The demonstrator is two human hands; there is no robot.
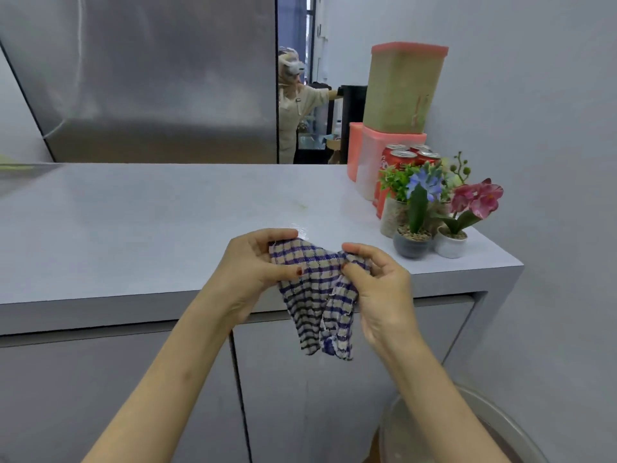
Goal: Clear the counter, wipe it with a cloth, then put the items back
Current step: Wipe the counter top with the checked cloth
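Well, I held both bare forearms out in front of me, reaching in from the near side with the palms turned toward each other. My left hand (pixel 253 265) pinched the top left edge of the one checked cloth (pixel 317 295) between thumb and curled fingers. My right hand (pixel 380 285) gripped its top right edge the same way, thumb pressed onto the fabric. The cloth hung bunched between them, just over the near edge of the counter (pixel 167 222), and its lower end dangled in front of the two cupboard doors (pixel 133 379).

At the right end of the counter, by the wall, stood three small flower pots: a speckled pot (pixel 391 218), a grey pot (pixel 411 245) and a white pot (pixel 450 245). Just behind them I counted four red cans (pixel 402 158) by their tops. Farther back were three pink-topped containers (pixel 404 91), the tallest stacked on another. One person (pixel 293 98) stood far off beyond the counter.
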